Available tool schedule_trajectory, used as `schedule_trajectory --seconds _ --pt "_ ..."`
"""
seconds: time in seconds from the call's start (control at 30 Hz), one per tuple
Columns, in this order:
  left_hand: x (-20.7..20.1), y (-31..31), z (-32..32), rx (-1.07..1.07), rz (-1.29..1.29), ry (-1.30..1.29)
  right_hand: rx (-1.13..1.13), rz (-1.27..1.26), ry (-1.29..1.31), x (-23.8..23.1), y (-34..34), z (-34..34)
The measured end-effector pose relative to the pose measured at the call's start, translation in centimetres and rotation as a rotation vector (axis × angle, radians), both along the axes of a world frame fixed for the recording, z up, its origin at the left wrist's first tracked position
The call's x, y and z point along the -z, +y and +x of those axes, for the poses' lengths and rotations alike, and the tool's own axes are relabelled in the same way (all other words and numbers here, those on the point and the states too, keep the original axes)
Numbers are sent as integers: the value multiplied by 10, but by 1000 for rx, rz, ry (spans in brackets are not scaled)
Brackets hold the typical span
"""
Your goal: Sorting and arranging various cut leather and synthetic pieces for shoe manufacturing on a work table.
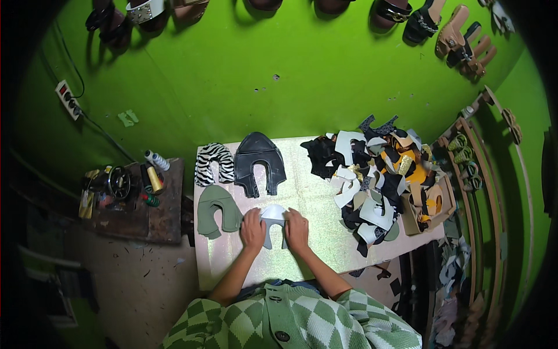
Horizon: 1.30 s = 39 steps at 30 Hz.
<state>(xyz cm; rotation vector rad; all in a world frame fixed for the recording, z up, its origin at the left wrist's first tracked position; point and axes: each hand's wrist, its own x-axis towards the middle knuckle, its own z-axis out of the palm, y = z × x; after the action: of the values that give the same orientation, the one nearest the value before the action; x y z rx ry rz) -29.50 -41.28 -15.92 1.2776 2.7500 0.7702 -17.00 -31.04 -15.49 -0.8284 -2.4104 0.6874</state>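
On the table close in front of me lies a grey U-shaped shoe upper piece (269, 224) with a shiny silver-white curved top. My left hand (253, 228) grips its left edge, and my right hand (297, 230) grips its right edge, both with bent fingers. Left of my left hand lies a stack of olive-green shoe uppers (210, 200). Behind that is a zebra-striped stack of uppers (204, 168). A black stack of uppers (260, 152), larger than the others, lies beside the striped one.
A big heap of mixed cut pieces (381, 212) covers the table's right side, by a cardboard box (444, 200) of scraps. At left, a sewing machine (119, 183) and thread spools (154, 179) stand on a dark wooden table (163, 224). Sandals (453, 29) hang along the green wall.
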Motion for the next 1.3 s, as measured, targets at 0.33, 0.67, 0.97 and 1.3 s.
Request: schedule_trajectory --seconds 0.33,0.67,0.97,1.3 --pt "20 -15 1 403 -182 -83 -266 134 -347 24 -7 11" --pt "11 1 7 289 -121 -101 -298 -590 157 13 44 21" --pt "-10 112 64 194 241 -191 288 118 -292 -23 171 112" --pt "-12 267 116 188 217 -174 104 135 -241 11 286 181"
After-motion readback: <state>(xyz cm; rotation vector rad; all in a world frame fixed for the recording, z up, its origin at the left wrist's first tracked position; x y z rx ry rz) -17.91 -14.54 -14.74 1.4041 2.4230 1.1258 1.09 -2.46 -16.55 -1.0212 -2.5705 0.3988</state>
